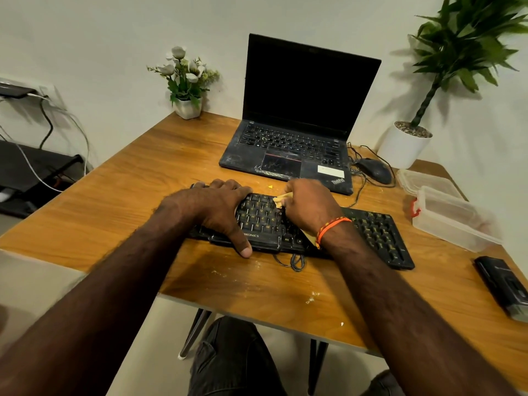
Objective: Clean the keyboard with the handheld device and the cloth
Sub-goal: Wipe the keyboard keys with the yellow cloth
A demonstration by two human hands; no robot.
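A black keyboard (374, 232) with yellow key letters lies across the wooden table (148, 178). My left hand (217, 210) clasps its left end, fingers curled over the far edge and the thumb on the near edge. My right hand (308, 207) is bunched round a small yellow cloth (278, 200) and presses it onto the keys near the middle. A corner of the cloth shows under my right wrist. The black handheld device (503, 287) lies on the table at the right edge, away from both hands.
An open dusty black laptop (288, 147) stands behind the keyboard, with a black mouse (374, 170) and cables to its right. A clear plastic box (454, 218) sits right of the keyboard. A flower pot (187, 107) and a potted plant (405, 144) stand at the back. Crumbs dot the near table edge.
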